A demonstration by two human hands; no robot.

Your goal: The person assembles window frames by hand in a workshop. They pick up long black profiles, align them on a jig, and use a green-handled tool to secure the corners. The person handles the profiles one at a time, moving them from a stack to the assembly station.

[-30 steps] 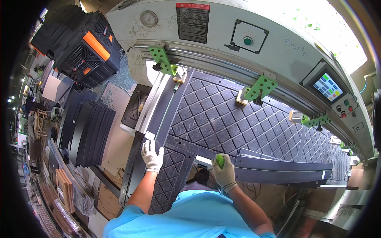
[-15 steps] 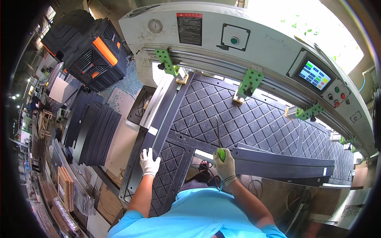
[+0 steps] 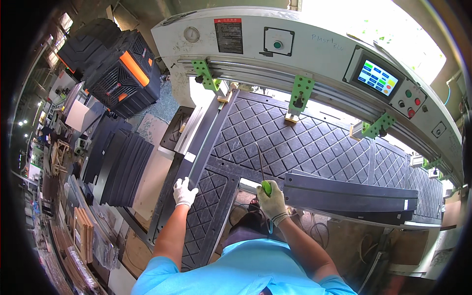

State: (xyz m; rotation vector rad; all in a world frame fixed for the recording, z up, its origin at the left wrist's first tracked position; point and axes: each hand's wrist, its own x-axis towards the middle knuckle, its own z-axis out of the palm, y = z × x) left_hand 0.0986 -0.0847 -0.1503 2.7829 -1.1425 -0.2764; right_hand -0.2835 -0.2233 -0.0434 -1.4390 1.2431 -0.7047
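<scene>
My left hand [image 3: 185,192], in a white work glove, lies with fingers spread on a long dark strip [image 3: 208,142] at the left. A thin greenish line runs along this strip, and a white label [image 3: 190,157] sits just beyond my fingertips. My gloved right hand [image 3: 273,202] is closed around a green-handled tool [image 3: 266,187]. From its handle a long, thin dark rod points away over the black diamond-patterned work surface [image 3: 250,125]. The tool's exact kind cannot be made out. Slightly bowed dark panels [image 3: 344,192] lie to the right of my right hand.
Across the far side stands a grey machine [image 3: 314,42] with a lit touchscreen [image 3: 377,77] and green perforated brackets [image 3: 301,93]. Stacked dark panels [image 3: 123,167] and a black-orange case [image 3: 118,73] are at the left. Loose cables [image 3: 319,230] hang below the near edge.
The view has turned slightly, so the machine appears further left. My right hand and its tool shift a little to the left; my left hand stays on the strip.
</scene>
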